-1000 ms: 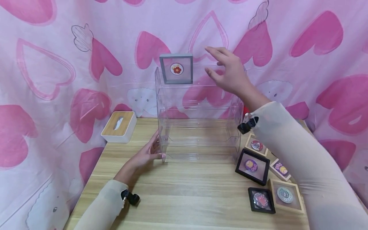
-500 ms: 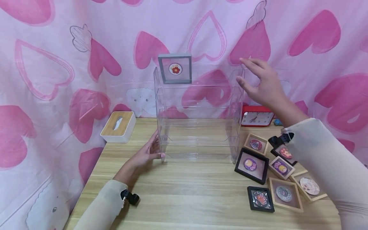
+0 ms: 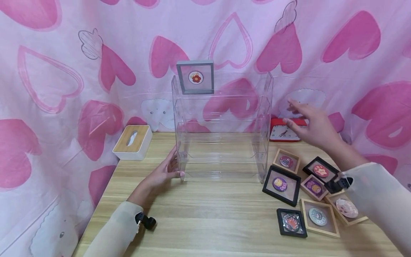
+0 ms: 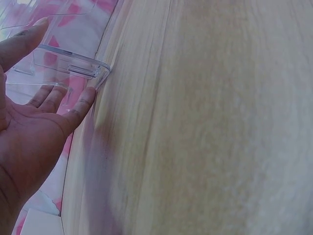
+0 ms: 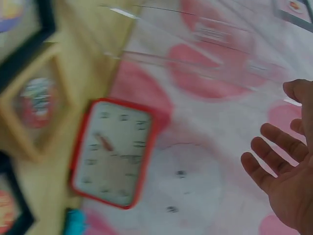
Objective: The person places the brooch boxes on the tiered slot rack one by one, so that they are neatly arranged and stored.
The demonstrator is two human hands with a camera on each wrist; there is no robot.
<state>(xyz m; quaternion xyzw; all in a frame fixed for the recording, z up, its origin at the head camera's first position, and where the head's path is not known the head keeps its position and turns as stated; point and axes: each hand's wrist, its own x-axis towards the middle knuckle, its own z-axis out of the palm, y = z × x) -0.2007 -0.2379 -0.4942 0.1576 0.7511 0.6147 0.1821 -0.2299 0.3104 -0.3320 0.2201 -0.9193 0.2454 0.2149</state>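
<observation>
Your right hand [image 3: 316,126] is dropping away to the right from the rack's top, now hanging before the red clock [image 3: 280,134] near the desk [image 3: 205,217]'s back edge, fingers apart and holding nothing. Your left hand [image 3: 160,175] is resting against the left side of the clear rack [image 3: 221,134], thumb and fingers spread rather than clamping. That rack is standing by the middle of the desk's back edge, and the gray frame [image 3: 195,77] is standing at the left end of its top. You are probably handling light, stiff, slick plastic: steady the rack low on its side panels. The gray frame is looking light and rigid, perhaps with a fragile window, so hold it by opposite side edges.
</observation>
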